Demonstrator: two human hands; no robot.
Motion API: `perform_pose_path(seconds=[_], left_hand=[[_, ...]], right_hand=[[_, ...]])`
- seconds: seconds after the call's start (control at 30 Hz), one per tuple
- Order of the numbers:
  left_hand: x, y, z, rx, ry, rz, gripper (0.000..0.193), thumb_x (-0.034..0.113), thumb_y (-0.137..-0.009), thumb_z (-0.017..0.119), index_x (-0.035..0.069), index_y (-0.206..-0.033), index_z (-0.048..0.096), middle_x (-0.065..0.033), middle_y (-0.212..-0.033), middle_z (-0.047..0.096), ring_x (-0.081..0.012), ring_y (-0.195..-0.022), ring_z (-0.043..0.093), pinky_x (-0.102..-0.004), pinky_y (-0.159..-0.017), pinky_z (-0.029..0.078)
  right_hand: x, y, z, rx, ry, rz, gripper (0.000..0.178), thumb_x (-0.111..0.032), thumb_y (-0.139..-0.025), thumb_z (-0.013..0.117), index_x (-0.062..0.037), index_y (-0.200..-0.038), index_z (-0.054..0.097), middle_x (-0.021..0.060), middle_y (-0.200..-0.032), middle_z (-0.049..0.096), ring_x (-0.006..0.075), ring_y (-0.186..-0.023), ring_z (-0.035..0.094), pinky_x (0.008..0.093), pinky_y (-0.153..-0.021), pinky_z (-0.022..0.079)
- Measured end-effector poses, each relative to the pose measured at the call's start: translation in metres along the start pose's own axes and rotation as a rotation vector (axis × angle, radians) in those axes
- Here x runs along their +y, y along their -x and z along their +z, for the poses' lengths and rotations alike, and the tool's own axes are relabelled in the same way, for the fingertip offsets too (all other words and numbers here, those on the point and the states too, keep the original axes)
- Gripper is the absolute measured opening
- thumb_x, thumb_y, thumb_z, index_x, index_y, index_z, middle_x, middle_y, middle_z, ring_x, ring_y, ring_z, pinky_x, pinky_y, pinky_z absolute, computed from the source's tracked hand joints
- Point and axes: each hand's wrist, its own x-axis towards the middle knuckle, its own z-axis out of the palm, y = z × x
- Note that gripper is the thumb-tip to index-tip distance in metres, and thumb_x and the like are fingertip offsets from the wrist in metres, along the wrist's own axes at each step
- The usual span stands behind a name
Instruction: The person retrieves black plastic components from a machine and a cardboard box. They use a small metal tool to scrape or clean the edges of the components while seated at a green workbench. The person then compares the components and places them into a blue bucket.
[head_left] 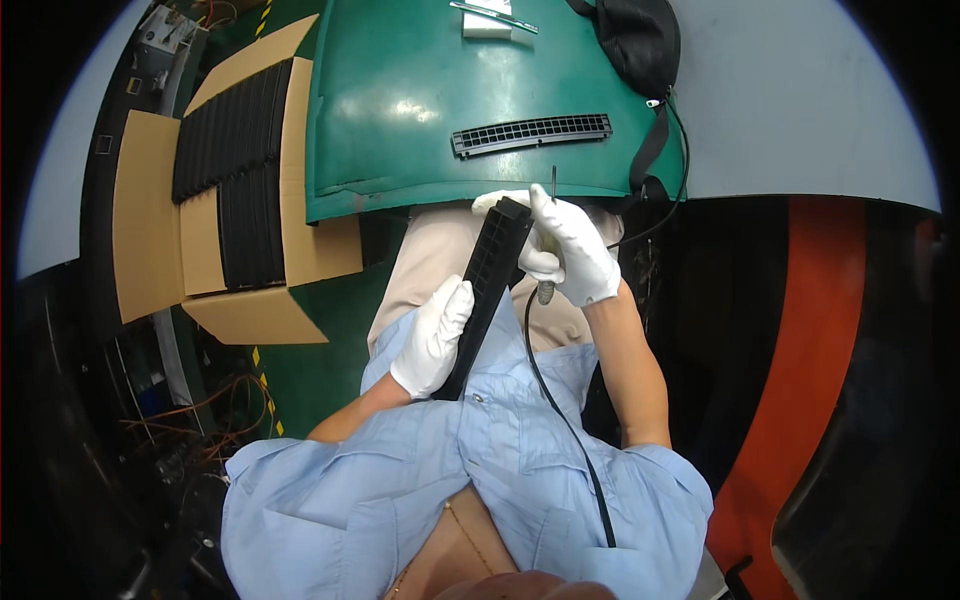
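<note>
My left hand (435, 340), in a white glove, is closed around the lower half of a long black plastic grille (490, 260). The grille is held tilted over my lap, its lower end against my blue shirt. My right hand (580, 245), also gloved, grips a corded pen-like tool (546, 291) with a thin dark tip pointing away from me. Fingers of this hand also reach to the grille's upper end; whether they press on it is hard to see. A second black grille (530, 133) lies on the green-covered table (400, 120), beyond my hands.
To the left stands an open cardboard box (150, 220) holding stacked black grilles (235, 130). A black bag (640, 45) with a strap lies at the table's far right. A pen (495, 16) rests on a white block (485, 28). The tool's black cord (565, 410) hangs across my shirt.
</note>
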Motion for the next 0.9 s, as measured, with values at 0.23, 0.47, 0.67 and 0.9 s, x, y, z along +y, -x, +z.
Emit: perform_pose_path(seconds=[0.23, 0.47, 0.67, 0.9], left_hand=[[-0.004, -0.003, 0.009, 0.153, -0.132, 0.167, 0.035, 0.026, -0.108, 0.046, -0.005, -0.124, 0.050, -0.0095, -0.106, 0.062, -0.0175, -0.097, 0.061, -0.0292, -0.087, 0.047], [0.013, -0.029, -0.035, 0.422, -0.243, 0.137, 0.060, 0.052, -0.107, 0.032, 0.000, -0.108, 0.062, -0.0176, -0.092, 0.068, -0.0306, -0.090, 0.068, -0.0375, -0.085, 0.051], [0.072, -0.037, -0.016, 0.127, 0.897, -0.200, 0.058, 0.060, -0.098, 0.054, 0.003, -0.111, 0.058, 0.0006, -0.073, 0.059, -0.0112, -0.060, 0.059, -0.0234, -0.055, 0.049], [0.041, -0.042, -0.018, 0.229, 0.951, -0.098, 0.042, 0.043, -0.098, 0.062, 0.001, -0.102, 0.058, 0.0004, -0.064, 0.053, -0.0107, -0.042, 0.048, -0.0243, -0.035, 0.038]], right_hand=[[0.001, 0.010, 0.000, 0.111, 0.212, -0.114, 0.058, -0.051, -0.093, 0.063, -0.0012, -0.122, 0.064, -0.0065, -0.062, 0.046, 0.0010, -0.047, 0.034, 0.0175, -0.042, 0.027], [-0.041, 0.036, 0.040, 0.273, 1.043, -0.879, 0.060, -0.022, -0.066, 0.094, -0.0003, -0.115, 0.067, 0.0067, -0.095, 0.070, 0.0153, -0.077, 0.066, 0.0282, -0.065, 0.051], [0.010, 0.029, 0.059, -0.173, 1.401, -0.811, 0.060, -0.025, -0.070, 0.090, -0.0051, -0.121, 0.066, 0.0088, -0.089, 0.068, 0.0238, -0.077, 0.067, 0.0321, -0.067, 0.055], [0.043, 0.045, 0.054, -0.024, 0.842, -0.618, 0.049, -0.018, -0.092, 0.068, -0.0029, -0.129, 0.040, 0.0146, -0.110, 0.062, 0.0251, -0.063, 0.062, 0.0356, -0.060, 0.051]])
